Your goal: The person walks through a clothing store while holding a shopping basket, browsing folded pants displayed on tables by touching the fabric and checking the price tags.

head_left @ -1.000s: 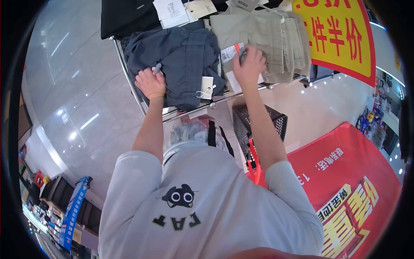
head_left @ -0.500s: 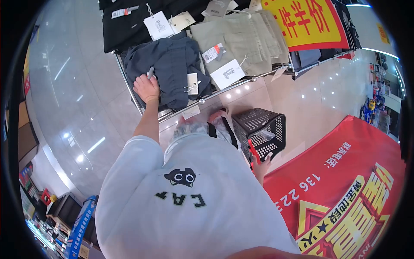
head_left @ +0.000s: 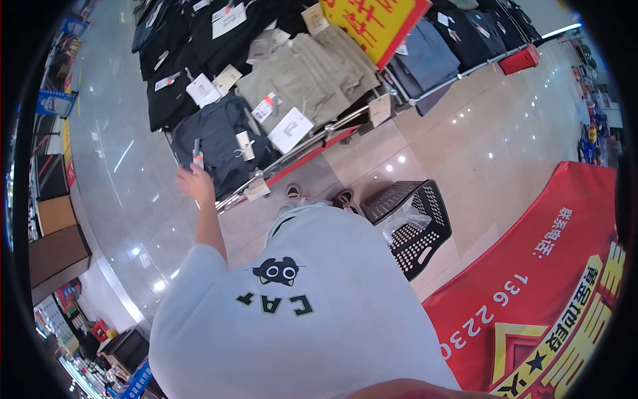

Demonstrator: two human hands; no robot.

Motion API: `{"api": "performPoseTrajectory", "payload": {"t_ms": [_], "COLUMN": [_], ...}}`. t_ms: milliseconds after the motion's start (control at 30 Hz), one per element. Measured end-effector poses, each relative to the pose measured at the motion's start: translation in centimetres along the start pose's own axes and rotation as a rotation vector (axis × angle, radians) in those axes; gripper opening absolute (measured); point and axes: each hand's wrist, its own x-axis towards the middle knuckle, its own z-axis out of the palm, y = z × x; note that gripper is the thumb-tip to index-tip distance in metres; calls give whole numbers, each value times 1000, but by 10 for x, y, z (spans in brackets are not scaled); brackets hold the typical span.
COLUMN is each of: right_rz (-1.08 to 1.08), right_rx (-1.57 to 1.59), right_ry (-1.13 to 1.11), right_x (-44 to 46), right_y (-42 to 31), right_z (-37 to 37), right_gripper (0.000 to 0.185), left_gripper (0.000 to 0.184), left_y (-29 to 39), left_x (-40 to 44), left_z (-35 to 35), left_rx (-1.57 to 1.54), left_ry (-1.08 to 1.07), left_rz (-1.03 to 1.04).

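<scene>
My left hand (head_left: pixel 196 185) is at the left edge of the folded dark grey trousers (head_left: pixel 216 143), its fingers apart and nothing plainly in them. Close to its fingertips is a small grey, white and red tag (head_left: pixel 198 157) on the trousers. A cream paper tag (head_left: pixel 245 145) hangs from the same pair. Beside them lie folded khaki trousers (head_left: pixel 299 80) with white tags. My right hand is out of view. A black perforated shopping basket (head_left: pixel 435 223) with clear plastic inside is at my right side, tilted.
Stacks of black trousers (head_left: pixel 179 56) fill the metal-railed display behind. A yellow and red sign (head_left: pixel 379 23) stands on it. To the right is a red banner-covered surface (head_left: pixel 478 286). Shiny tiled floor (head_left: pixel 113 153) runs along the left, past shelving.
My left hand has come off the top of the dark grey trousers to their left edge, and its fingers have spread. My right hand, earlier at the basket's red handle, has left the view.
</scene>
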Motion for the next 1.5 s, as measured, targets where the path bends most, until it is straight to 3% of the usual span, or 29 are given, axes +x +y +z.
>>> {"api": "performPoseTrajectory", "payload": {"t_ms": [67,133,200,267,300,367,400,467,500,567,633,733,867,933,1000,1067,1167,1300,1367,1400,1433,1500], "right_rz": [-4,-3,-9,-18,-21,-7,-22,-43,-36,-19,-51,-57,-51,-62,-68,-89,-82,-97,-134,-134,-131,-176], "right_rx": [-2,-8,-13,-23,-33,-10,-11,-12,-24,-12,-28,-24,4,-7,-29,-46,-64,-55,-54,-26,-6,-21], "right_ry": [-26,-51,-93,-132,-151,-29,-34,-25,-15,-36,-50,-56,-117,-174,-185,-182,-224,-216,-204,-193,-195,-158], "right_x": [15,31,41,60,61,85,105,139,155,184,210,244,288,310,330,351,384,429,462,474,482,509], "right_y": [4,6,5,1,0,-2,5,11,14,18,25,36,51,59,65,70,77,81,77,71,74,83], "right_z": [-13,-29,-42,-55,-63,-71,-71,-75,-77,-87,-95,-106,-121,-126,-130,-136,-143,-156,-162,-168,-175,-170], "right_gripper": [47,47,48,50,50,54,53,51,50,48,47,55,48,47,46,45,45,44,44,44,45,45], "left_gripper": [31,25,12,18,18,25,28,31,37,42,38,35,32,31,32,34,37,39,30,32,32,35], "left_y": [22,71,155,203,211,224,212,172,135,93,66,104,157,221,298,336,396,421,426,423,426,435], "left_x": [-31,-67,-107,-132,-141,-161,-166,-172,-179,-176,-180,-187,-235,-246,-218,-218,-201,-203,-205,-219,-228,-242], "left_z": [-21,-44,-84,-86,-84,-69,-53,-18,13,28,39,25,74,86,72,96,84,79,80,77,65,43], "left_rx": [-54,-401,-794,-901,-902,-798,-709,-503,-440,-173,18,299,-135,-253,-212,-445,-580,-452,-285,-133,-130,-22], "left_ry": [29,-112,-461,-1079,-1086,-1125,-1157,-1240,-1183,-1613,-1931,-1986,-1940,-1902,-1628,-1782,-1694,-1718,-1775,-1892,-1890,-1966], "left_rz": [3,304,278,262,269,343,369,217,296,-163,-316,-221,-425,-247,661,132,-49,-155,-22,-192,-215,-117]}}
